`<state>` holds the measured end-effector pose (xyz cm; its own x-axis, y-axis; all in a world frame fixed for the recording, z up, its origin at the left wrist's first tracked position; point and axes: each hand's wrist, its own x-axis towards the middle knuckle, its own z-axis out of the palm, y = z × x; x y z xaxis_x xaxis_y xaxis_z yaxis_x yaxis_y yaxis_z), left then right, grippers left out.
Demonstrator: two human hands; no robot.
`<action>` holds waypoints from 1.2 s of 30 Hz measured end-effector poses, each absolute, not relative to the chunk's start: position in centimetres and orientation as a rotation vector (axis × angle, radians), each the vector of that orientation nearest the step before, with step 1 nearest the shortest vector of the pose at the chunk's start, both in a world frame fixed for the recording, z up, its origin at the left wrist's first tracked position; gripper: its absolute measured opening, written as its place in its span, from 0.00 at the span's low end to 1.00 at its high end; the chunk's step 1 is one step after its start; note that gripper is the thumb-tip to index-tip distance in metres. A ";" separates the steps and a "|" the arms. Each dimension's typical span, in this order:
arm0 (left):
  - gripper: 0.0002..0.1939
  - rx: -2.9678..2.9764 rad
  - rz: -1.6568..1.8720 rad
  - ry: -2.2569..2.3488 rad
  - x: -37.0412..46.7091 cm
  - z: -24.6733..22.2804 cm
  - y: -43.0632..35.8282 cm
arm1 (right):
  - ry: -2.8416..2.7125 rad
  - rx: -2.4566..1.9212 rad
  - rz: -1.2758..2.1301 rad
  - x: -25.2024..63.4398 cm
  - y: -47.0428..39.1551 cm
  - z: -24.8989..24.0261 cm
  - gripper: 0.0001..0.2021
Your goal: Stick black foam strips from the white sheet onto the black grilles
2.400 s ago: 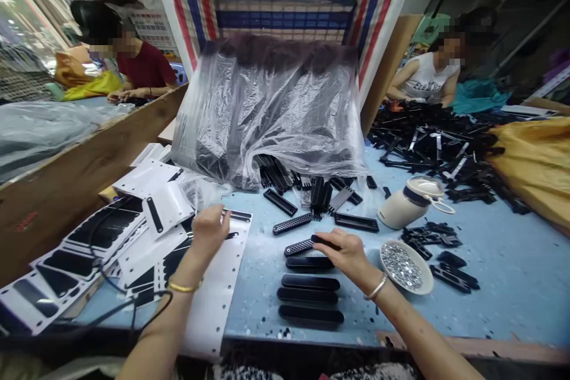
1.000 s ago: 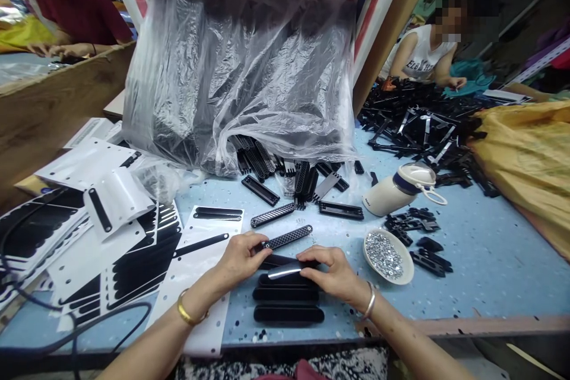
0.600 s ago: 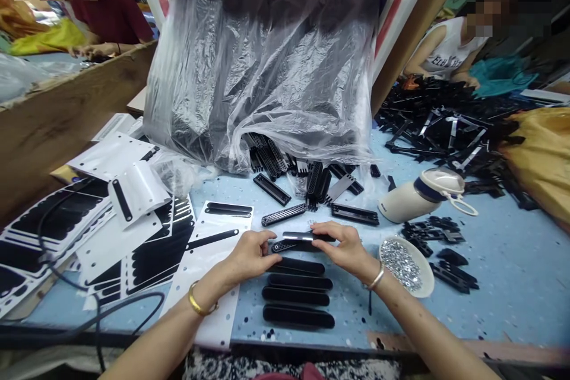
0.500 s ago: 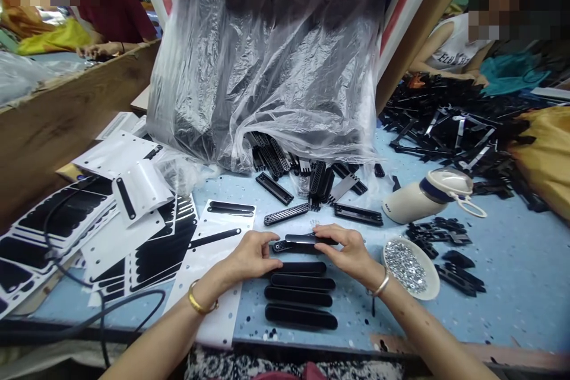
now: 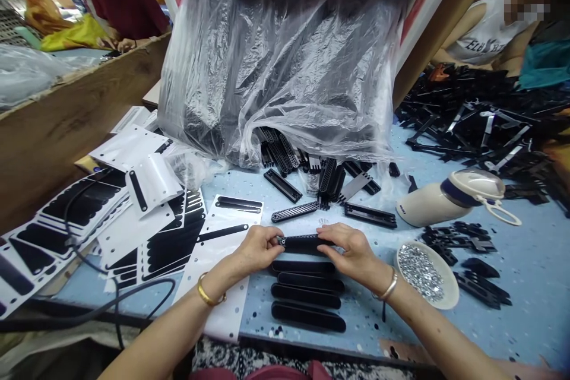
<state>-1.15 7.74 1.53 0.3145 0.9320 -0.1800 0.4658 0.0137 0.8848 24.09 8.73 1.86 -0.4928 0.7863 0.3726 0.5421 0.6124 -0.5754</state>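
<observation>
A long, narrow black plastic piece [image 5: 301, 243] with rounded ends lies crosswise between my hands. My left hand [image 5: 259, 247] pinches its left end between thumb and fingers. At its right end, the thumb and fingers of my right hand [image 5: 351, 248] are closed on it. A black strip seems to lie along the piece, but its edges are hard to make out. Just below, several smooth black rounded bars [image 5: 308, 316] are lined up on the blue table. To the left lies a white backing sheet [image 5: 214, 303] with a few black strips on it.
A white bowl [image 5: 450, 285] of small metal parts and a lying cream bottle [image 5: 425, 205] are at right. Plastic sheeting [image 5: 285, 71] covers a heap behind loose black pieces. Strip sheets [image 5: 169, 249] and a cable [image 5: 146, 282] lie left. Two people sit beyond.
My left hand has come from beside the piece to pinch its left end. The strip in my right hand has come down onto the piece. The view has shifted slightly left.
</observation>
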 end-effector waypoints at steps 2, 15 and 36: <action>0.09 1.596 0.608 1.299 -1.2 1.4 7.7 | -2.237 -1.035 0.525 23.9 8.8 1.9 0.06; 0.08 1.629 0.601 1.274 -1.4 2.1 7.8 | -2.292 -1.035 0.522 23.1 9.3 1.6 0.07; 0.08 1.674 0.580 1.272 -1.5 2.4 7.9 | -2.311 -1.031 0.551 23.0 9.6 1.2 0.06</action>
